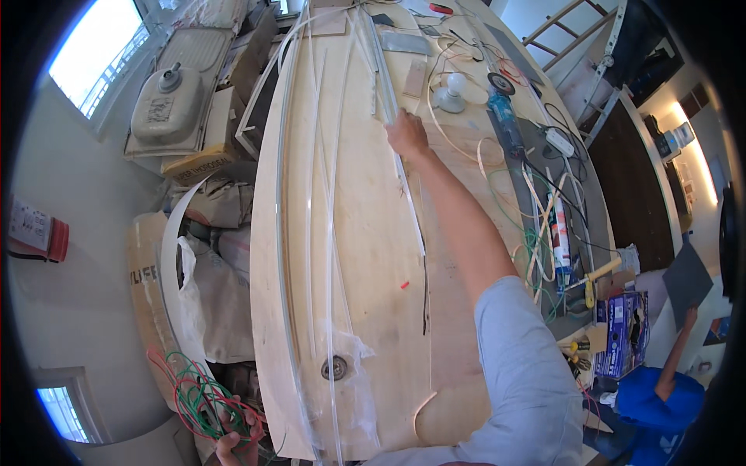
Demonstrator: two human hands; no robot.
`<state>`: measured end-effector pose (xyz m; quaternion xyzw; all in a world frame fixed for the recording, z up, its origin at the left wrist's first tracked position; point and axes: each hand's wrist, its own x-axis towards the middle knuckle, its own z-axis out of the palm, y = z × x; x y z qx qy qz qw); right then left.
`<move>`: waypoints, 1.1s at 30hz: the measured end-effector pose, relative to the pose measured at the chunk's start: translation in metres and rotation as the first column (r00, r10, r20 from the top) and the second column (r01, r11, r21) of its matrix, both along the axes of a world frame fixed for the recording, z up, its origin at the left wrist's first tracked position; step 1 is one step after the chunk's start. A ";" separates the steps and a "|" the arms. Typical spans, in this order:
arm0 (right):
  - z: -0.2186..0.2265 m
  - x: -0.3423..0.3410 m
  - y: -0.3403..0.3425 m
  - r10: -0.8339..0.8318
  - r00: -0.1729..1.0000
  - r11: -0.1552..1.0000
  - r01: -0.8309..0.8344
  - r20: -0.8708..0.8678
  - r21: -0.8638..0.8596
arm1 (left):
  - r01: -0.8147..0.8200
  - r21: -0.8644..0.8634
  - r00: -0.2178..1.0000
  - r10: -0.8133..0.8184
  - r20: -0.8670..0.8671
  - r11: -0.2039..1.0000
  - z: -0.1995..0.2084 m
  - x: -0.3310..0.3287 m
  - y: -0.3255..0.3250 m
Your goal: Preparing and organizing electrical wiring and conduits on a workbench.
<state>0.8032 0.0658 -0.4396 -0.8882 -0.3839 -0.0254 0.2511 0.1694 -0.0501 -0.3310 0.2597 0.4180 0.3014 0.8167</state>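
Observation:
My right hand (pixel 406 133) reaches far over the wooden board, its fingers closed round a long, thin pale strip (pixel 412 206) that lies lengthwise on it. A dark wire end (pixel 425 299) extends from the strip's near end. At the lower left, past the board's edge, my left hand (pixel 233 441) is closed on a tangled bundle of green and red wires (pixel 198 396). Several clear and white strips (pixel 332 194) run along the board (pixel 373 272), left of my right hand. A light bulb in a white holder (pixel 451 95) stands to the right of that hand.
An angle grinder (pixel 505 116), a sealant tube (pixel 559 237), a power strip (pixel 558 142) and loose cables crowd the right side. Near the front lie a round disc (pixel 334 367) and clear plastic. At right, a person in blue (pixel 660 408) raises a dark sheet (pixel 688 281). A sink (pixel 167 101) stands far left.

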 end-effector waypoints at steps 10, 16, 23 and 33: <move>-0.021 0.030 0.088 -0.289 0.956 0.942 0.274 -0.053 -0.194 | -0.120 -0.020 0.992 0.120 0.026 0.993 0.001 0.004 0.010; 0.009 0.043 0.099 -0.155 0.955 0.939 0.063 -0.254 -0.337 | -0.244 -0.077 0.969 0.239 -0.060 0.967 0.001 0.000 0.013; -0.017 0.056 0.102 -0.340 0.910 0.936 0.303 -0.238 -0.180 | -0.189 -0.034 0.982 0.189 -0.009 0.981 0.006 0.007 0.012; 0.023 0.037 0.041 0.014 0.741 0.983 0.111 -0.671 0.143 | -0.197 -0.049 0.963 0.203 0.179 0.979 0.023 -0.039 -0.023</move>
